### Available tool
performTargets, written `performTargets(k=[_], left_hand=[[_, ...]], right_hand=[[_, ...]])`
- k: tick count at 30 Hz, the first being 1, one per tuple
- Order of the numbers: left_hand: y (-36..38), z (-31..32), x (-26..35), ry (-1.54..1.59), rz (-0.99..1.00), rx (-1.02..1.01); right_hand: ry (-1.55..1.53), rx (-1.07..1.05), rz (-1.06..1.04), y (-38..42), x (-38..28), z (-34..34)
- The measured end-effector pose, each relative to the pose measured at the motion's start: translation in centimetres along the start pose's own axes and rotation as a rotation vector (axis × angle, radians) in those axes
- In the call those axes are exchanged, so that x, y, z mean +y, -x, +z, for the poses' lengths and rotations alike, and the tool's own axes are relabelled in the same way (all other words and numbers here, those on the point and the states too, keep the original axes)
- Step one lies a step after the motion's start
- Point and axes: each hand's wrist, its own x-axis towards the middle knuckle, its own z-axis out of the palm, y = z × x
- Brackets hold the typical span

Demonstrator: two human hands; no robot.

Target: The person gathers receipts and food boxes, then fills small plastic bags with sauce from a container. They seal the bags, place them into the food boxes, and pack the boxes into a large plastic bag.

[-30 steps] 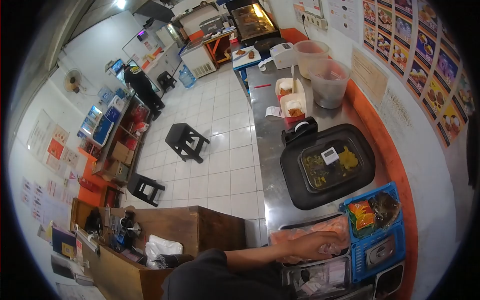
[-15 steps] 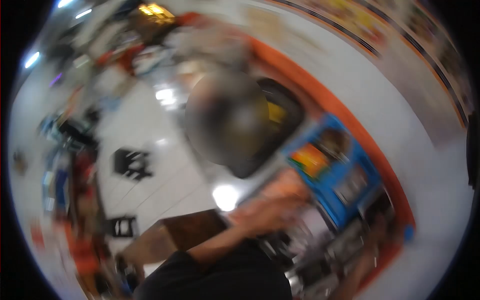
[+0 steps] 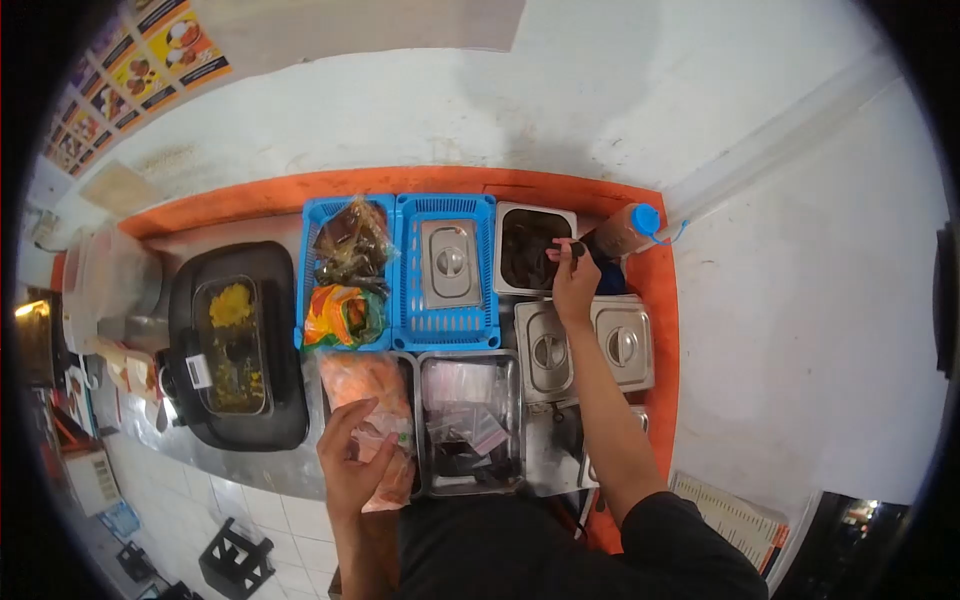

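My right hand reaches over a deep steel pan with dark contents, its fingers closed round a small black handle. What that handle belongs to cannot be made out. My left hand hovers over a clear plastic bag of orange food, thumb and fingers apart, holding nothing I can see. Right of that bag, a steel tray holds small clear plastic bags. Below my right hand, two lidded steel pans sit side by side, partly covered by my forearm.
Two blue baskets stand at the back, with filled bags in one and a steel lid in the other. A black pan with yellow food is at left. A blue-capped bottle stands by the orange ledge. A black stool is on the floor.
The view has swung from the blurred room to face the counter squarely. My right hand is now over the dark-filled pan, and my left hand is still near the orange food bag.
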Motion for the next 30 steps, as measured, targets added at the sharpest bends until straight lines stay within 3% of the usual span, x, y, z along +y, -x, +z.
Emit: performTargets(k=[6,10,16,17,20,23,24,28,29,30], left_hand=[[-0.1,0.0,-1.0,0.033,-0.031,-0.013],[-0.1,0.2,-1.3,0.045,-0.078,-0.009],[-0.9,0.6,-1.1,-0.03,0.063,-0.048],[-0.6,0.3,-0.7,-0.04,0.029,-0.034],[-0.4,-0.1,-0.6,-0.023,-0.039,-0.003],[0.2,-0.4,-1.7,0.003,-0.063,0.029],[0.2,-0.7,-1.7,-0.018,-0.066,0.028],[0.9,-0.3,-3.4,0.001,-0.04,0.031],[0.9,-0.2,-4.0,0.057,-0.002,0.004],[0.8,-0.2,-3.2,0.057,-0.103,-0.034]], right_hand=[[0.189,-0.118,-0.038,0.9,-0.4,-5.1],[0.054,-0.11,0.111,2.9,-1.4,-5.0],[0.122,-0.019,0.041,-0.3,1.5,-1.8],[0.233,-0.022,-0.077,-0.8,0.8,-2.2],[0.138,-0.081,-0.074,-1.3,1.8,-4.0],[0.219,-0.095,0.016,0.4,0.8,-6.0],[0.091,-0.056,0.057,1.2,0.9,-6.1],[0.493,-0.05,0.043,2.6,-2.2,-5.7],[0.491,-0.09,0.125,2.4,-2.0,-5.1],[0.245,-0.111,0.21,1.7,0.7,-4.6]])
